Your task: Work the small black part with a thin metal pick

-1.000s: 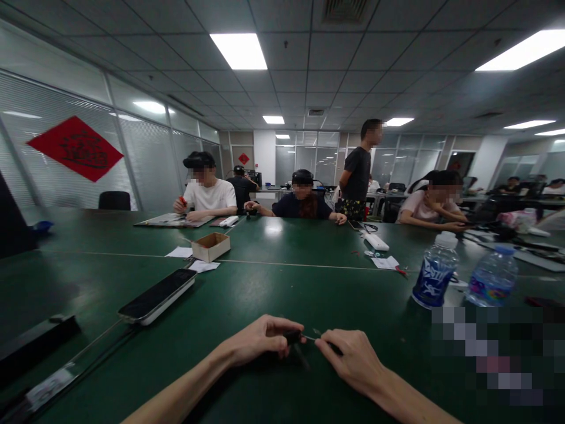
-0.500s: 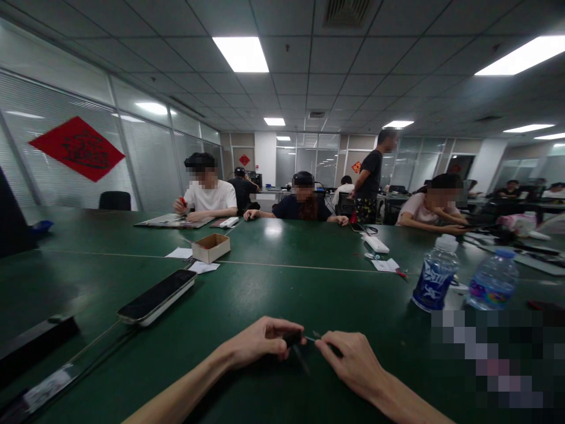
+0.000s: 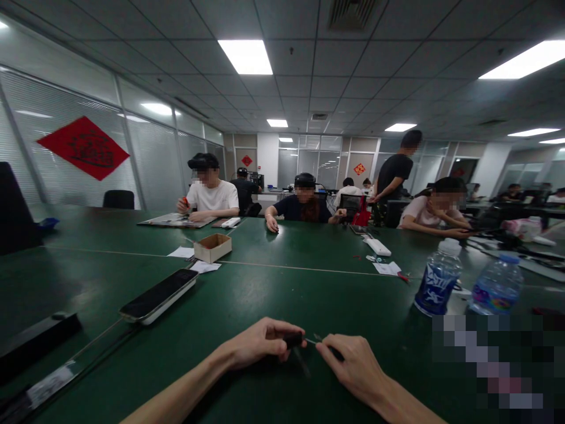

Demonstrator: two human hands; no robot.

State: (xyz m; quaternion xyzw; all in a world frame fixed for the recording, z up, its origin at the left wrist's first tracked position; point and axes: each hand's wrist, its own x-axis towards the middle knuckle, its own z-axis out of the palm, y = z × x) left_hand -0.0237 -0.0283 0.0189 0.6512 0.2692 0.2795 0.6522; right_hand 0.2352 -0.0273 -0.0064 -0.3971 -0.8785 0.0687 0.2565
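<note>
While the left hand (image 3: 263, 346) had its grip closed on a small, dark, rounded object (image 3: 293, 340) over the green table (image 3: 247, 294), the right hand (image 3: 354, 360) pinched a thin, pale rod (image 3: 311, 341) between them; too light a pinch might let the rod slip.

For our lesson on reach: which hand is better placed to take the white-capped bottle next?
Probably the right hand: it is nearer the bottle, though its fingers seem busy at a thin rod.
</note>
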